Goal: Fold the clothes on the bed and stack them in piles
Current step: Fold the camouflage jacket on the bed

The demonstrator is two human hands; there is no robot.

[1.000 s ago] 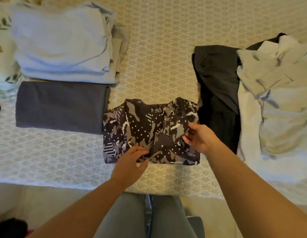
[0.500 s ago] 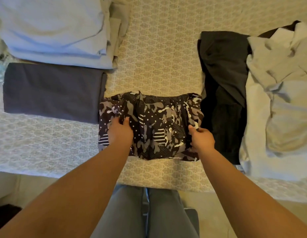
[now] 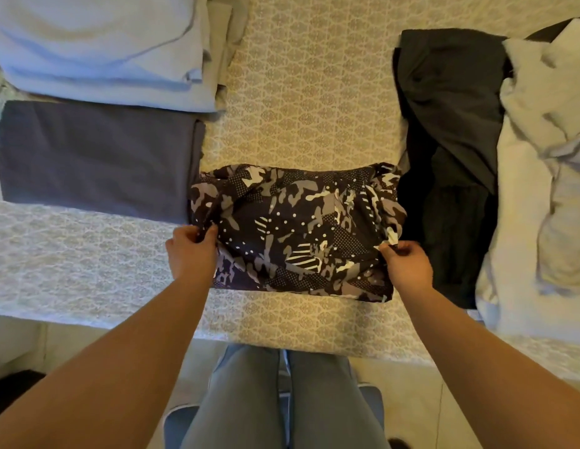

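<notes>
Two hands are engaged on one patterned garment (image 3: 298,231), a dark piece printed with grey and white camouflage shapes, dots and stripes. It lies on the bed (image 3: 314,102), which carries a pale patterned cover, near the edge closest to the person. The left hand (image 3: 193,251) pinches the garment's left edge, fingers and thumb curled round a fold of the cloth. The right hand (image 3: 407,267) pinches the garment's right edge in like manner, a small light part of the fabric gathered at its fingertips. The garment spans the gap between the two hands, and its surface is creased and uneven.

Beyond the left hand, and further to the left, lies a folded dark grey garment (image 3: 97,157), flat, its right edge just beside the patterned piece. Beyond that lies a folded pale blue stack (image 3: 100,50), with beige cloth (image 3: 223,34) showing at its right side.

To the right of the right hand lies a black garment (image 3: 450,150), unfolded and rumpled, touching the patterned piece along its right edge. Further right sits a loose heap of pale clothing (image 3: 541,196), unfolded, overlapping the black garment.

Below the hands, off the bed, the person's legs in grey trousers (image 3: 282,400) are visible.
</notes>
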